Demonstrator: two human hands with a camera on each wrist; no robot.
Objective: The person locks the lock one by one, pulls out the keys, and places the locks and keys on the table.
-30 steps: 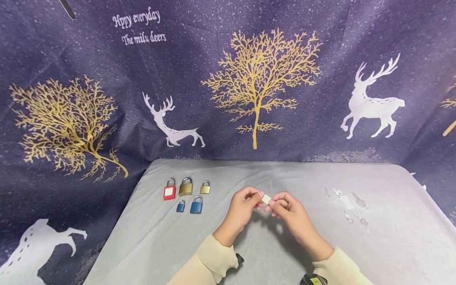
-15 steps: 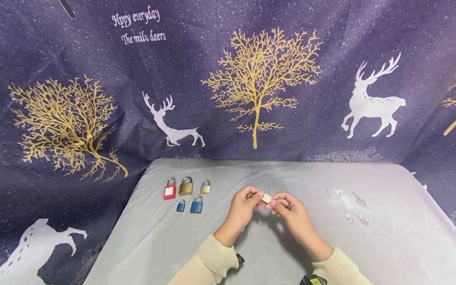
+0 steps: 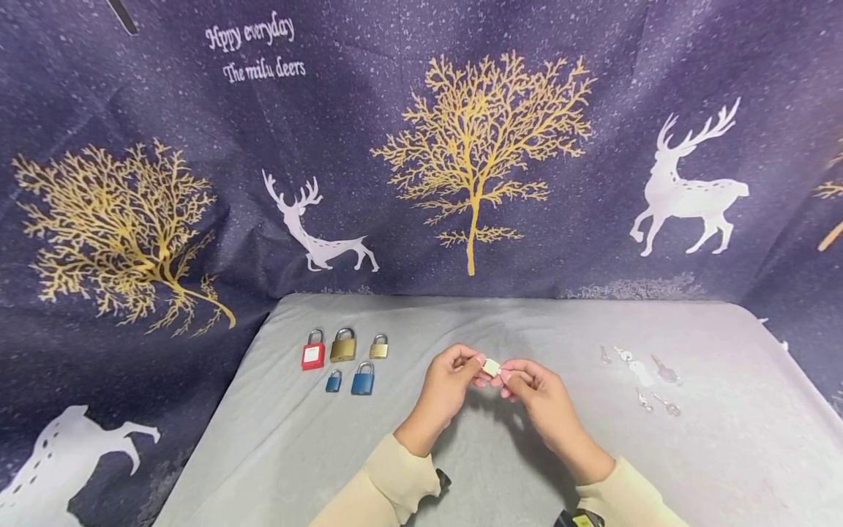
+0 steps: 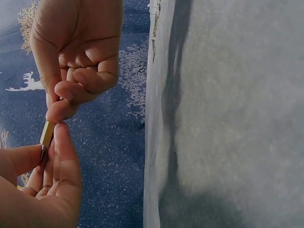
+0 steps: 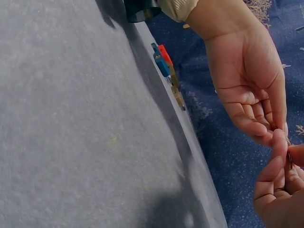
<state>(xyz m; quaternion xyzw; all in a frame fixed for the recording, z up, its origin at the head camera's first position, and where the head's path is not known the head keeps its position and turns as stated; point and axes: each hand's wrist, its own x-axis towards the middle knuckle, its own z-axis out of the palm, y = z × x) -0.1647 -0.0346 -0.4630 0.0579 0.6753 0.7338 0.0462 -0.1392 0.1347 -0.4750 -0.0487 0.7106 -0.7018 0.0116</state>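
Note:
Over the middle of the table, a small brass padlock (image 3: 491,367) is held between both hands. My left hand (image 3: 448,384) pinches it by its shackle end between thumb and fingers; in the left wrist view a bit of silver metal shows at those fingertips, below the padlock's brass edge (image 4: 47,133). At the opposite end of the body, my right hand (image 3: 536,391) pinches a small silver key (image 3: 499,371), mostly hidden by the fingertips. The right wrist view shows both hands' fingertips meeting, with the padlock largely covered by the left hand (image 5: 247,90) and right hand (image 5: 280,190).
Left on the grey cloth-covered table (image 3: 316,454) stand a red padlock (image 3: 313,356), a large brass padlock (image 3: 343,348), a smaller brass padlock (image 3: 378,348) and two blue padlocks (image 3: 362,380). Several keys (image 3: 640,375) lie at the right. A patterned curtain (image 3: 421,219) hangs behind.
My right fingertips have drawn slightly away from the padlock's body, and a sliver of silver now shows between them. The left hand stays nearly still.

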